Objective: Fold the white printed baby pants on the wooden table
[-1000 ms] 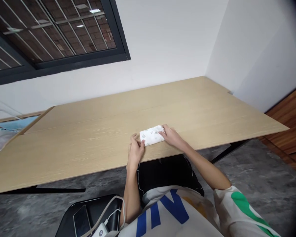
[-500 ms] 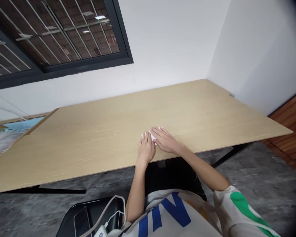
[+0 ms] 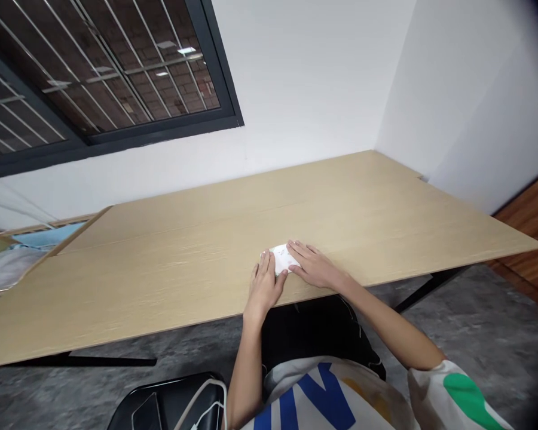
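Observation:
A small folded white cloth with a faint print lies on the light wooden table, near its front edge. My left hand rests flat on the cloth's left part, fingers stretched out. My right hand lies flat on the cloth's right part, fingers together and pointing left. Both hands cover most of the cloth; only a small patch shows between them.
A white wall and a dark-framed barred window stand behind the table. A black chair seat with a white cable is at my lower left. Grey floor lies under the table, wooden flooring to the right. Another table with blue material is at far left.
The cloth was wider a second ago, held at both ends. It has been folded smaller, and both hands now lie flat on it. The view has shifted slightly.

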`<action>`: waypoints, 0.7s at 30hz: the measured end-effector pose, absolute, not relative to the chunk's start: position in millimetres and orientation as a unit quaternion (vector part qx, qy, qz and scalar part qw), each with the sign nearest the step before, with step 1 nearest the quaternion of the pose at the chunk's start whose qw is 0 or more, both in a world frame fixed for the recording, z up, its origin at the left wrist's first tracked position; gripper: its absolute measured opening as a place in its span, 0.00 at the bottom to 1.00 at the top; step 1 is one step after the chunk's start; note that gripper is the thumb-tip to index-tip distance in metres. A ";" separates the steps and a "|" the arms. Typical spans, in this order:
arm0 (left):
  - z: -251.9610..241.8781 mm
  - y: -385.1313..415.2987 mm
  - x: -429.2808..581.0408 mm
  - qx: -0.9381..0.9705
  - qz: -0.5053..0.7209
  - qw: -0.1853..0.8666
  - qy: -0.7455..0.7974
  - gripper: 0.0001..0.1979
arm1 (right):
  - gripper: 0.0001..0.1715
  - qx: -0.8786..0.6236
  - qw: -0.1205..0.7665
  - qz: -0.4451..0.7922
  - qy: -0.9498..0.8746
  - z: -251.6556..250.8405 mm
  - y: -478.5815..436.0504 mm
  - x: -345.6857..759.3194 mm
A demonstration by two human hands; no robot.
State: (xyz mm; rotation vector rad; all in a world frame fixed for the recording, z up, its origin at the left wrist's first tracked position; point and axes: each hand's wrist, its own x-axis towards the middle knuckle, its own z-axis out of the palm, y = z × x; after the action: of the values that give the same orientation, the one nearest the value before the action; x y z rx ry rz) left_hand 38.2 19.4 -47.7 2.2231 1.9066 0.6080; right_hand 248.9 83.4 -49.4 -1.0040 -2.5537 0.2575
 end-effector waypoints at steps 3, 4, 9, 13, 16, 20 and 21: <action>-50.4 12.4 36.8 0.747 0.212 0.034 0.629 0.32 | 0.41 -0.356 0.191 0.091 -0.910 -49.6 81.6 251.1; -50.4 10.7 36.9 0.746 0.214 0.027 0.630 0.32 | 0.43 -0.352 0.188 0.094 -0.912 -48.5 81.5 252.3; -42.8 14.2 36.7 0.734 0.226 0.049 0.639 0.36 | 0.48 -0.330 0.155 0.127 -0.922 -35.8 90.7 258.7; -35.8 26.4 32.1 0.729 0.238 0.072 0.638 0.37 | 0.48 -0.327 0.122 0.166 -0.922 -24.0 108.3 259.2; -32.2 33.2 28.0 0.726 0.260 0.065 0.634 0.27 | 0.45 -0.325 0.143 0.171 -0.919 -18.4 121.9 256.0; -22.2 33.0 25.7 0.687 0.339 0.008 0.643 0.13 | 0.31 -0.338 0.212 0.199 -0.895 -11.6 139.1 248.1; -18.8 31.2 25.9 0.664 0.367 -0.001 0.652 0.11 | 0.28 -0.338 0.238 0.225 -0.882 -9.4 143.7 245.0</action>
State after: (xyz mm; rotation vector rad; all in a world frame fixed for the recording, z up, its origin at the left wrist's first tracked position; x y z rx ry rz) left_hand 25.9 31.2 -18.8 2.0858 2.0489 1.1524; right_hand 245.0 143.7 -9.4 -0.9251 -2.4167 0.6162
